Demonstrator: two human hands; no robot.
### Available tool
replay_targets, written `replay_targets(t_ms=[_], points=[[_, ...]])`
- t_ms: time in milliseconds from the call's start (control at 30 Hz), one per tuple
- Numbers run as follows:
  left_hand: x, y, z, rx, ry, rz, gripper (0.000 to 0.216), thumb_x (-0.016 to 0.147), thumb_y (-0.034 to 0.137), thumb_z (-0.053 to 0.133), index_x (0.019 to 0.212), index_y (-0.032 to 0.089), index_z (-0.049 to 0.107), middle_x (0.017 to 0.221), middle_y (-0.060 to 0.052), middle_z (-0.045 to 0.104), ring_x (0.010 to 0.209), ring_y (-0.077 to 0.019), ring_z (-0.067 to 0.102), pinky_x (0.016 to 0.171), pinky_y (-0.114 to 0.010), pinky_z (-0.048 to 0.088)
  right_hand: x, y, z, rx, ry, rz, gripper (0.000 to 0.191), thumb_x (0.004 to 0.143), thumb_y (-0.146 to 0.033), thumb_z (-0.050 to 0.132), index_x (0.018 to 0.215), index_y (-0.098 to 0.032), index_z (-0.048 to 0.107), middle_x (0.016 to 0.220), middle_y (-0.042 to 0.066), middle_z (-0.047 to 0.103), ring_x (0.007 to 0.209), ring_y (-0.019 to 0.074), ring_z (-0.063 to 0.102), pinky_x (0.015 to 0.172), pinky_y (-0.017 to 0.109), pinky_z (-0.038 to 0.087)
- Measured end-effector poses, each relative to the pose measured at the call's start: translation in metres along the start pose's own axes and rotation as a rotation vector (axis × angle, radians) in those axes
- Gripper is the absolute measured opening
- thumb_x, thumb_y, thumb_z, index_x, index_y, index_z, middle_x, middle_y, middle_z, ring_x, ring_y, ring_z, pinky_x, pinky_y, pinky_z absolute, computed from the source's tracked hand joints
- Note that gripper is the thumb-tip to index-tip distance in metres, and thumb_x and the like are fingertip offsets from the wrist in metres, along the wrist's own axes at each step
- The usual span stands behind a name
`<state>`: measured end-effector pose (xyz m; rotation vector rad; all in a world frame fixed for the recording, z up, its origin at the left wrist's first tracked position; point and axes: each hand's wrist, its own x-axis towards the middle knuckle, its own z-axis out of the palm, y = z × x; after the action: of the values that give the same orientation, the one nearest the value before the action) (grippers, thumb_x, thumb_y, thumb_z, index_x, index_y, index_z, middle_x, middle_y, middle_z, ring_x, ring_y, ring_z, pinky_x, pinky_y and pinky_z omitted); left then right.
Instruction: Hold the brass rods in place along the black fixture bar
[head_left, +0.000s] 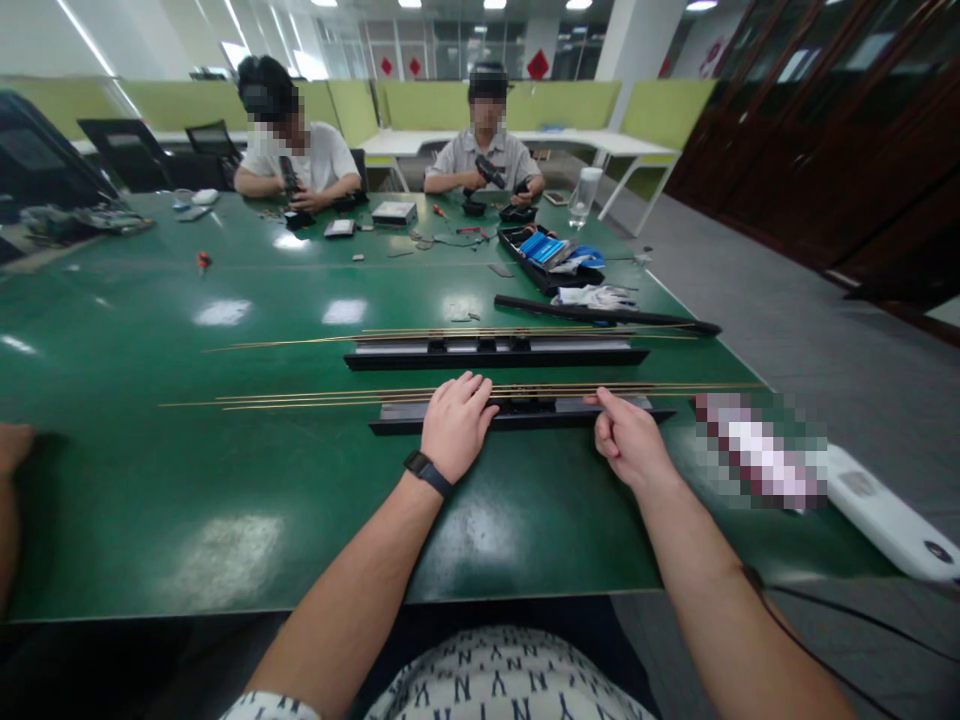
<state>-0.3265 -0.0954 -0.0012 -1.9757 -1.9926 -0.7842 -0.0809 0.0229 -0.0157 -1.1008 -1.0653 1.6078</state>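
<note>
Glossy green table [97, 490]: near black rail [541, 423], far black rail [496, 360] behind; black tray [556, 281] beyond; white device [892, 515] at right.

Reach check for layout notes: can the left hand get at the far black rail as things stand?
Probably yes: the left hand lies over the near rods, its fingertips close to the far black rail, and nothing seems to block its front edge.
</note>
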Motion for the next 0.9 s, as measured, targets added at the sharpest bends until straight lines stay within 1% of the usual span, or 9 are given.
replay_targets(t_ms=[900], points=[[-0.0009, -0.0035, 0.0022, 0.004, 0.025, 0.017, 0.035, 0.100, 0.032, 0.059, 0.132, 0.018, 0.064, 0.136, -0.011, 0.068, 0.134, -0.0275, 0.058, 0.114, -0.045, 0.043, -0.0029, -0.0010, 0.0054, 0.008, 0.007, 0.005, 0.038, 0.081, -0.049, 0.079, 0.091, -0.014, 0.070, 0.040, -0.006, 0.048, 0.027, 0.0060, 0.029, 0.029, 0.018, 0.018]])
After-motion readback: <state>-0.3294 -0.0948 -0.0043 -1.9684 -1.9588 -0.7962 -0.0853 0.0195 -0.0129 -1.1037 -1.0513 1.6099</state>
